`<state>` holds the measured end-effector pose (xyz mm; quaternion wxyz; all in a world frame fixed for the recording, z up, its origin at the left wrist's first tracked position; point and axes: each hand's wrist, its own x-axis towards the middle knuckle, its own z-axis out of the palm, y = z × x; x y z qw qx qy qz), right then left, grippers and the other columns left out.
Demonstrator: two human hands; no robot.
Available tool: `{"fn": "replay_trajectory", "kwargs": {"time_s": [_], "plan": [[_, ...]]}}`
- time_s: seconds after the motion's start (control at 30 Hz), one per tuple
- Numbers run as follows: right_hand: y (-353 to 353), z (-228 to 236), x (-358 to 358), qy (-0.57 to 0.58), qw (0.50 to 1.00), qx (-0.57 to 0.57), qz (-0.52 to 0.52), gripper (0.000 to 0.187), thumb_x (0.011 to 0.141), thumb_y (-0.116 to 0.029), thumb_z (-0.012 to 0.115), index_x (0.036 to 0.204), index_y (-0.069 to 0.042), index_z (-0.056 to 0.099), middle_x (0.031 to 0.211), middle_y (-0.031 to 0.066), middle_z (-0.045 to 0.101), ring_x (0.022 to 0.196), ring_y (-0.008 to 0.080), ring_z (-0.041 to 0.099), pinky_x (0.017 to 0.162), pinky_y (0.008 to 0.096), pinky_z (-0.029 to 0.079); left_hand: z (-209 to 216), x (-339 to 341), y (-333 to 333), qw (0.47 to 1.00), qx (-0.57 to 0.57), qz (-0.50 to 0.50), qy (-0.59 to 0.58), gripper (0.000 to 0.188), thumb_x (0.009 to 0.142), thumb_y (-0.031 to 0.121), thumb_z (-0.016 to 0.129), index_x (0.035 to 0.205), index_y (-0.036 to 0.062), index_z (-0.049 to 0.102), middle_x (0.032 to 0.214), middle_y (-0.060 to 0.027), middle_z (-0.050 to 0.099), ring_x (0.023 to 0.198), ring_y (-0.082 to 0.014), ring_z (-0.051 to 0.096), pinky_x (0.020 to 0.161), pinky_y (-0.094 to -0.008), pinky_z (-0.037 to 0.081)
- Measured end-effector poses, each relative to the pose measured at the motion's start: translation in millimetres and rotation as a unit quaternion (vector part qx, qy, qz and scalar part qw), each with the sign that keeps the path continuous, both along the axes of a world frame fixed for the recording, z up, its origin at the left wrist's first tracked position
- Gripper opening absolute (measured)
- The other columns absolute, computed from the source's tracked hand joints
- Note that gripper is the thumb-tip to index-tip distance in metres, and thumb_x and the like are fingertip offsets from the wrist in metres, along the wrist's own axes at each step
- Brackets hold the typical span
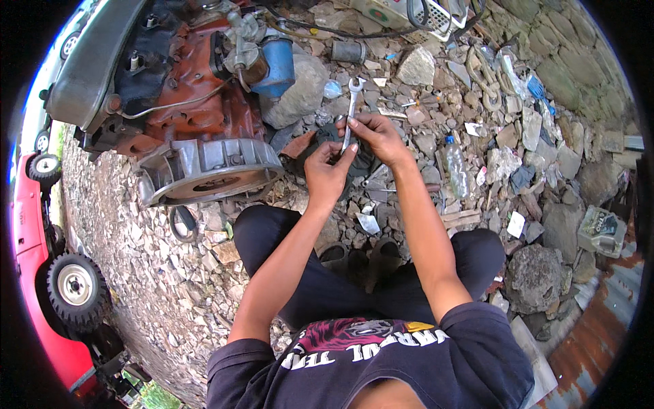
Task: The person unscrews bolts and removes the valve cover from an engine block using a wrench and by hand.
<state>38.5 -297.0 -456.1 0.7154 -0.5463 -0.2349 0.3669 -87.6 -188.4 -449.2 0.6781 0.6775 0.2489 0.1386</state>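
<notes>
My right hand (376, 134) grips a silver open-ended wrench (352, 101) by its shaft, the open jaw pointing away from me. My left hand (327, 170) closes around the wrench's lower end, just below the right hand. Under both hands lies a dark round part (320, 136) on the stones, mostly hidden by the hands. A rust-red engine block (197, 88) with a grey round bell housing (204, 170) stands to the left, apart from the hands.
Loose stones and rubble cover the ground. A clear plastic bottle (455, 165) lies to the right, a blue cylinder (277, 65) sits on the engine, a white basket (415, 13) is at the top. A red vehicle with a wheel (75, 286) stands far left. My knees are bent below.
</notes>
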Motion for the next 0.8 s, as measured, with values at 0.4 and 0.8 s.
{"fn": "replay_trajectory", "kwargs": {"time_s": [0.4, 0.8], "plan": [[118, 229, -75, -0.05, 0.99, 0.093, -0.096, 0.027, 0.101, -0.019, 0.054, 0.112, 0.005, 0.063, 0.067, 0.0034, 0.055, 0.042, 0.008, 0.048, 0.038, 0.0227, 0.035, 246, -39, 175, 0.744, 0.403, 0.399, -0.353, 0.015, 0.097, 0.006, 0.056, 0.106, -0.0039, 0.064, 0.099, -0.0117, 0.067, 0.092, -0.0174, 0.061, 0.084, -0.0284, 0.047], [233, 350, -80, -0.097, 0.988, 0.102, 0.067, 0.027, 0.097, -0.006, 0.05, 0.12, 0.008, 0.053, 0.069, 0.0102, 0.063, 0.04, 0.0148, 0.057, 0.033, 0.0303, 0.041, 304, 17, 255, 0.794, 0.299, 0.439, -0.295, 0.05, 0.106, 0.032, 0.035, 0.096, -0.004, 0.067, 0.078, -0.0115, 0.066, 0.073, -0.0174, 0.059, 0.07, -0.0328, 0.048]]}}
